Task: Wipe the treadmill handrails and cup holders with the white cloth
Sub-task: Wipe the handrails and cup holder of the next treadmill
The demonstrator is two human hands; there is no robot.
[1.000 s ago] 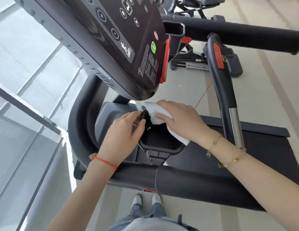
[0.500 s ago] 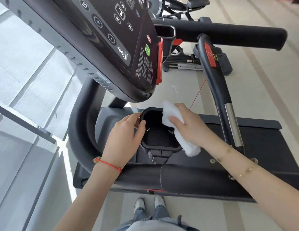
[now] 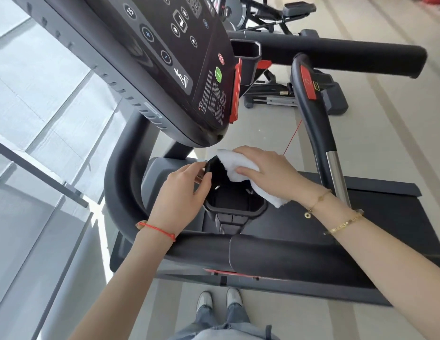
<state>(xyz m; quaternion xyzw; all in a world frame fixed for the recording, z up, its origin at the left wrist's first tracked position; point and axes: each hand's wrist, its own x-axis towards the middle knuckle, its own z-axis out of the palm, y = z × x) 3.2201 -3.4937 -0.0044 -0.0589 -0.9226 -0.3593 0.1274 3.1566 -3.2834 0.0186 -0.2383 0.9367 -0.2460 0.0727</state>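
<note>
While the right hand (image 3: 268, 171) is pressing the white cloth (image 3: 241, 171) over the far rim of the black cup holder (image 3: 235, 204), the head view is showing its grip folded around the soft, light wad. The left hand (image 3: 183, 192) is pinching the holder's near-left rim. The cloth is likely bunching easily, so gripping it mid-wad seems wisest; the handrail (image 3: 275, 256) is lying just below.

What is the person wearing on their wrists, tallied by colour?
Red string bracelet, left wrist: 1
Gold bracelets, right wrist, a thin chain and a flat band: 2
Total: 3
</note>
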